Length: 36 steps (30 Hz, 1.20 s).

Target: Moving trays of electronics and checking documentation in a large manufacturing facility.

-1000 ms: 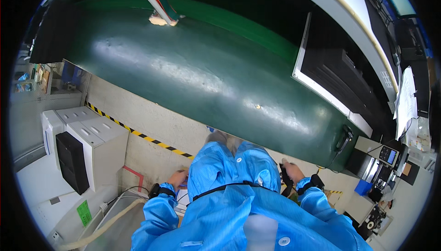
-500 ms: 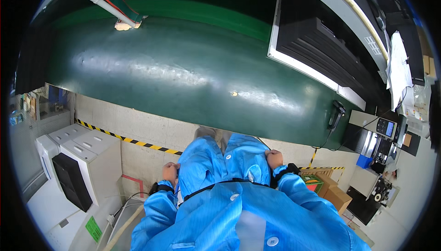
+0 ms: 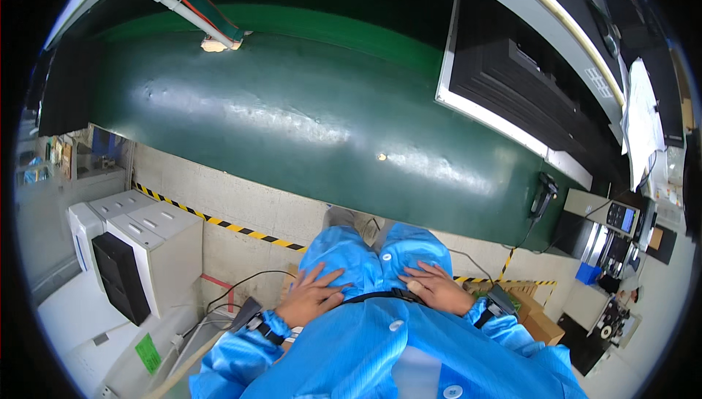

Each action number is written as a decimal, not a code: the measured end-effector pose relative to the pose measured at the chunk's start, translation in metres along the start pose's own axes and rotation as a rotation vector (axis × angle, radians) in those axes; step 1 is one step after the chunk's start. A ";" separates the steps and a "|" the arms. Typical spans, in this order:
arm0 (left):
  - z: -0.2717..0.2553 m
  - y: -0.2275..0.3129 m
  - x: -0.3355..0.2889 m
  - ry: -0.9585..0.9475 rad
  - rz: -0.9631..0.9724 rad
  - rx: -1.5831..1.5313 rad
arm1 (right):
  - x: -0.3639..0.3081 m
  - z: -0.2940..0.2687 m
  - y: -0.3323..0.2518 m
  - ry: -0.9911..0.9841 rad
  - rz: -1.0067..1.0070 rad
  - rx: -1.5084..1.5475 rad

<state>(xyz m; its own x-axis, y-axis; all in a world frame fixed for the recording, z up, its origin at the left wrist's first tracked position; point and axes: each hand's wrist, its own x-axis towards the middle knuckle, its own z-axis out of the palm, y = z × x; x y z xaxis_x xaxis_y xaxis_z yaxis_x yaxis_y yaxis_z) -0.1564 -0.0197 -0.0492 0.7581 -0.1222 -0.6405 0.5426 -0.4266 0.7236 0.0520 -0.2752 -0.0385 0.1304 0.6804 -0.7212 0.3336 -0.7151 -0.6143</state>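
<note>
I wear a blue smock, its lower part spread over my lap. My left hand lies on the smock over my left thigh, fingers stretched and spread, holding nothing. On the other side my right hand rests flat on the cloth near the black belt, fingers apart and also without anything in them. Each wrist has a dark strap with a box-shaped device. The green-topped bench stretches in front of my knees, and neither hand touches it.
A black handheld scanner stands at the bench's right end beside a label printer. Black panels are stacked in a white-edged frame at back right. White drawer cabinets stand left. Cardboard boxes sit at lower right.
Both hands have come inward from the sides of my thighs, where the fingers were curled at the smock's edges. They now lie flat on my lap. The view has shifted slightly.
</note>
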 end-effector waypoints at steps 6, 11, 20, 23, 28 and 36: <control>-0.007 0.001 0.003 0.370 -0.171 0.038 | -0.019 -0.045 0.052 0.240 -0.006 -0.102; 0.057 0.043 0.073 0.589 -0.163 -0.046 | -0.015 -0.104 0.085 0.539 -0.020 0.335; 0.126 0.092 0.130 -0.071 -0.141 -0.769 | 0.069 -0.174 0.151 0.620 -0.200 0.348; 0.121 0.063 0.136 0.396 -0.363 -0.873 | 0.126 -0.172 0.170 0.738 -0.340 0.284; 0.187 0.012 0.151 -0.127 -0.153 -0.740 | 0.188 -0.163 0.178 1.081 -0.484 -0.023; 0.268 -0.109 0.264 -0.051 0.091 -0.406 | 0.184 -0.149 0.194 1.071 -0.591 -0.127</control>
<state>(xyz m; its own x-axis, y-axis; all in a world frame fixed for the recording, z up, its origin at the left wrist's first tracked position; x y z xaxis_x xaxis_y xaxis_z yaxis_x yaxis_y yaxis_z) -0.1122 -0.2457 -0.3665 0.7964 -0.1919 -0.5736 0.5803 -0.0249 0.8140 0.2801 -0.2649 -0.2422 0.6088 0.7257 0.3206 0.6820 -0.2722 -0.6788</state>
